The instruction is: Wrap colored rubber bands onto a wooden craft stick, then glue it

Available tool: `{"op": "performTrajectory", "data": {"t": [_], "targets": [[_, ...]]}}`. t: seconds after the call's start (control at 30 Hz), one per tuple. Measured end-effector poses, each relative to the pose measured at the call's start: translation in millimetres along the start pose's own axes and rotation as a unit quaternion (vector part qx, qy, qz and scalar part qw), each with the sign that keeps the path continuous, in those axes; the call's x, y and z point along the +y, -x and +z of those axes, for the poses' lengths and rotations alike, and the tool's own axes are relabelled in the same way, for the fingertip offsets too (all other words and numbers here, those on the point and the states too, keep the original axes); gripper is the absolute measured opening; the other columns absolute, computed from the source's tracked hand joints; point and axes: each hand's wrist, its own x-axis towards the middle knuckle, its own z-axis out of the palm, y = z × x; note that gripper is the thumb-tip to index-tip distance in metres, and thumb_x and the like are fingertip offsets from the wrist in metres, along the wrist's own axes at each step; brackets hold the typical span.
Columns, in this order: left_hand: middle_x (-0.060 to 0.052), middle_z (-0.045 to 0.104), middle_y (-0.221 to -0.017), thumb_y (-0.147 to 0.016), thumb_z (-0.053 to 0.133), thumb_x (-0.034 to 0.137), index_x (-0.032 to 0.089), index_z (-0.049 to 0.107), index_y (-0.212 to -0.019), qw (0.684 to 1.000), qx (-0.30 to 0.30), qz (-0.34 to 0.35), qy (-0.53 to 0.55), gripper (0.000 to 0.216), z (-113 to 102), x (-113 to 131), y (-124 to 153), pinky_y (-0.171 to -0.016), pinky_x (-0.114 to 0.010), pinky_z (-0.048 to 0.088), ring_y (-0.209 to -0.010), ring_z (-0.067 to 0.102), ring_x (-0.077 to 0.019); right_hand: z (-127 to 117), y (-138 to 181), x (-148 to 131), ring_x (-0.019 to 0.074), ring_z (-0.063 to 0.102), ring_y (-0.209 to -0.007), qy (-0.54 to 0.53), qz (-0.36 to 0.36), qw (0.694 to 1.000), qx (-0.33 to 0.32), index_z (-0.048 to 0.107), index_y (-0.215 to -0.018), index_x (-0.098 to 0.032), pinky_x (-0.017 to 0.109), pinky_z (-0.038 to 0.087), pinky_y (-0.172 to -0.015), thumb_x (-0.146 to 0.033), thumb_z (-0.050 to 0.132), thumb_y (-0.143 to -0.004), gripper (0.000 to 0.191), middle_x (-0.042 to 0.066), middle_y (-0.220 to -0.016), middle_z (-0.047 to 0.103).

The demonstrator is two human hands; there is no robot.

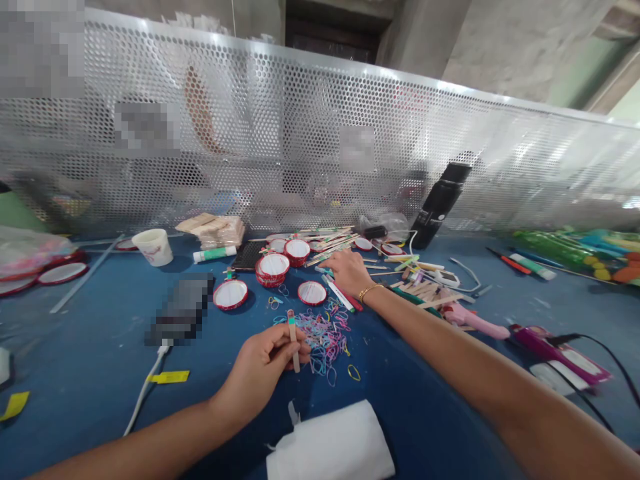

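My left hand [263,370] is closed on a wooden craft stick [293,340] with coloured ends, held upright just left of a heap of small coloured rubber bands [325,333]. My right hand [347,270], a gold bracelet at its wrist, reaches farther out and rests palm down on markers [340,293] and loose sticks [327,243]; its fingertips are curled down and mostly hidden. Several red-rimmed round lids [273,267] lie between the two hands and the far fence.
A perforated metal screen [300,133] walls the far side of the blue table [90,347]. A white cup [153,247], glue stick [214,254], black bottle [440,203], pink tools [475,321] with cords, a white cloth [333,443] and a white cable [145,387] lie about.
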Motion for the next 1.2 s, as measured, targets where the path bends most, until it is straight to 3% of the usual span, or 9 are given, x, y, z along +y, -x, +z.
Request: {"op": "performTrajectory", "data": {"t": [0.17, 0.33, 0.67, 0.8, 0.9, 1.1, 1.2], "targets": [[-0.005, 0.075, -0.088, -0.084, 0.065, 0.035, 0.019, 0.067, -0.093, 1.0, -0.002, -0.002, 0.008, 0.019, 0.2, 0.0, 2.1, -0.078, -0.034, 0.06, -0.083, 0.074, -0.0209, 7.2, -25.6, 3.1, 0.0208, 0.05, -0.104, 0.007, -0.044, 0.998, -0.039, 0.067, -0.118, -0.042, 0.034, 0.031, -0.085, -0.014, 0.048, -0.089, 0.045, 0.002, -0.11, 0.068], [-0.006, 0.074, -0.088, -0.084, 0.065, 0.034, 0.018, 0.067, -0.093, 1.0, 0.0, 0.002, 0.009, 0.019, -0.1, -1.2, 0.7, -0.078, -0.035, 0.06, -0.084, 0.074, -0.0214, 6.3, -32.1, 15.4, 0.0218, 0.05, -0.105, 0.011, -0.043, 0.998, -0.048, 0.073, -0.109, -0.037, 0.035, 0.03, -0.087, -0.014, 0.047, -0.089, 0.04, 0.003, -0.109, 0.068], [-0.006, 0.075, -0.09, -0.087, 0.061, 0.033, 0.018, 0.067, -0.094, 1.0, -0.006, 0.006, -0.023, 0.018, -1.2, 0.0, -0.5, -0.078, -0.033, 0.06, -0.085, 0.073, -0.0212, -3.9, -5.3, 20.4, 0.0212, 0.05, -0.106, 0.013, -0.04, 0.998, -0.037, 0.074, -0.105, -0.033, 0.035, 0.028, -0.089, -0.016, 0.048, -0.09, 0.034, 0.003, -0.106, 0.069], [-0.007, 0.075, -0.092, -0.087, 0.061, 0.035, 0.018, 0.066, -0.095, 1.0, -0.009, 0.002, -0.025, 0.019, -2.0, 0.0, -1.1, -0.078, -0.034, 0.06, -0.086, 0.074, -0.0221, -18.5, 10.2, 26.6, 0.0228, 0.05, -0.109, 0.025, -0.004, 1.0, -0.017, 0.071, -0.113, -0.03, 0.036, 0.029, -0.093, -0.029, 0.046, -0.094, 0.03, 0.005, -0.114, 0.068], [-0.007, 0.075, -0.092, -0.087, 0.062, 0.036, 0.018, 0.066, -0.096, 1.0, -0.012, 0.006, -0.022, 0.02, -2.2, -0.8, -1.4, -0.079, -0.035, 0.06, -0.086, 0.074, -0.0223, -25.3, 25.9, 35.2, 0.0254, 0.053, -0.106, 0.039, 0.036, 0.998, -0.016, 0.074, -0.1, -0.023, 0.039, 0.031, -0.092, -0.033, 0.046, -0.095, 0.03, 0.009, -0.105, 0.07], [-0.006, 0.075, -0.09, -0.083, 0.066, 0.037, 0.018, 0.067, -0.094, 1.0, -0.002, 0.005, -0.004, 0.022, 0.1, 0.5, 0.0, -0.078, -0.036, 0.06, -0.085, 0.074, -0.0231, -15.7, 46.9, 42.9, 0.0226, 0.058, -0.11, 0.039, 0.068, 0.996, -0.051, 0.07, -0.112, -0.025, 0.037, 0.038, -0.093, -0.024, 0.045, -0.096, 0.029, 0.008, -0.114, 0.07], [-0.006, 0.075, -0.089, -0.082, 0.066, 0.036, 0.018, 0.067, -0.093, 1.0, 0.0, 0.001, 0.006, 0.021, 1.3, 1.6, 1.1, -0.079, -0.036, 0.06, -0.084, 0.074, -0.0224, -9.5, 48.7, 39.0, 0.0212, 0.061, -0.108, 0.035, 0.068, 0.994, -0.076, 0.065, -0.114, -0.021, 0.041, 0.046, -0.095, -0.03, 0.051, -0.097, 0.024, 0.007, -0.117, 0.066]]}}
